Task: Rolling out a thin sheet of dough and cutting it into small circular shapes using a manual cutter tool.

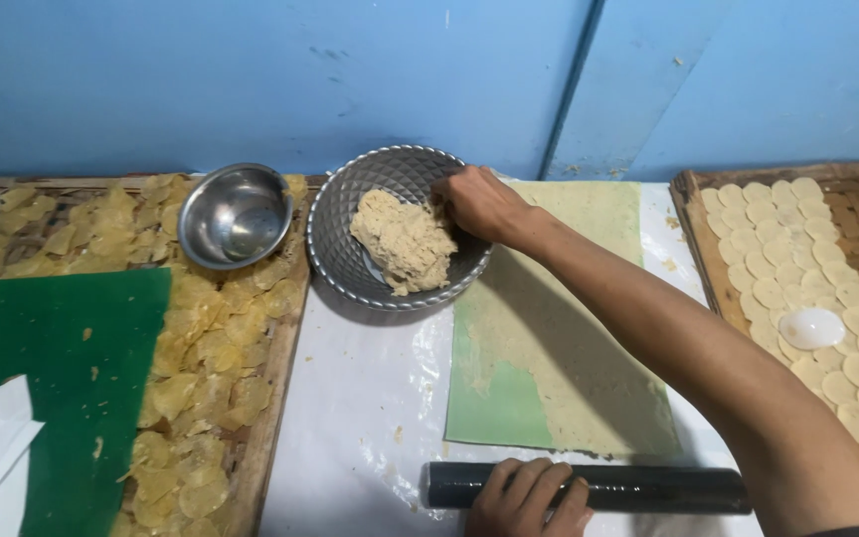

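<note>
a table [360,418] under a white sheet is carrying a grey bowl [342,261], a green mat [509,403] smeared with dough, and a black rolling pin [638,487] lying along the near edge. a woven tray [272,413] of yellow chips is sitting at the left, another tray [693,214] of pale discs at the right.

Lighting was even, moderately bright, cool cast off the blue wall [251,70]. Src looked overhead/front: soft shadow fell under the right forearm onto the green sheet [509,408], another at the lower-left rim of the ridged bowl [335,259]. Mild glare in the small steel bowl [236,214] and on the white lid [811,327], right of frame. Focus OK centre; slight softness + wide-angle stretch at edges, esp. lower right.
</note>
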